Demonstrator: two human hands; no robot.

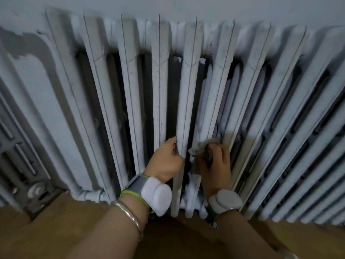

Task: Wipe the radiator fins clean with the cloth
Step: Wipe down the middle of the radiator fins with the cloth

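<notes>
Brown flooring [56, 230] fills the bottom of the frame, crossed by two bare forearms. A silver bangle [128, 214] circles the left forearm, and each wrist carries a strapped white unit [156, 195]. At lower centre, the left hand [166, 161] has its fingers curled round the edge of one fin [186, 109], gripping it. Just right of it, the right hand [214, 161] clutches a crumpled grey cloth [203, 148], which is bunched under the fingers and pressed against the neighbouring fin, near its lower end.

The pale grey radiator [130, 81] spans the whole width of the frame. Its fins have their long axes running from the floor up toward the top of the frame, and they splay outward like a fan to the left and right edges. Dark slots separate them, and their faces look speckled and grimy. A painted pipe [89, 195] leaves the base at lower left. Behind, a pale wall [186, 6] closes the top edge.
</notes>
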